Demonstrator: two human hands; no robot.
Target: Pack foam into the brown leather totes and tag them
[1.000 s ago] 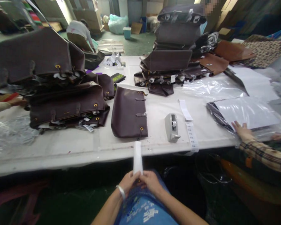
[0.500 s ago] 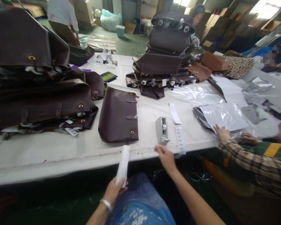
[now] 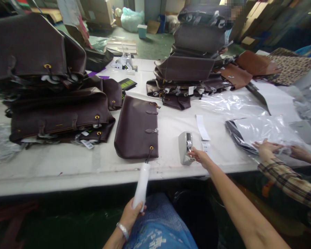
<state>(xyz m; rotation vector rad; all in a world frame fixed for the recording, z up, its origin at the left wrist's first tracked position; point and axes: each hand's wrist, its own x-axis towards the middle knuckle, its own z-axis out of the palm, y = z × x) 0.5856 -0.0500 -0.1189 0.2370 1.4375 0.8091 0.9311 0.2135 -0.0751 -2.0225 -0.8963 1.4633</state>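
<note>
My left hand (image 3: 133, 213) is closed round a white-wrapped roll (image 3: 142, 185), held slanting below the table edge. A thin dark cord runs from the roll's upper end to a gold eyelet on the dark brown handbag (image 3: 134, 129), which lies flat on the table. At the grey tape dispenser (image 3: 184, 147), the fingertips of my right hand (image 3: 200, 157) pinch by its front end, where the tape comes off; the clear tape itself is hard to make out. Just right of the dispenser lie a white paper strip (image 3: 202, 128) and a label sheet (image 3: 206, 147).
Stacked dark brown bags rise at left (image 3: 59, 107) and at the back (image 3: 189, 69). Brown (image 3: 256, 64) and leopard-print bags (image 3: 290, 65) lie back right. A co-worker's hands (image 3: 266, 148) press a plastic-wrapped package (image 3: 259, 129) at right. The table edge (image 3: 67, 181) runs before me.
My right hand has moved up and forward from the table edge to the front of the tape dispenser. My left hand still holds the white roll. The view has shifted slightly left.
</note>
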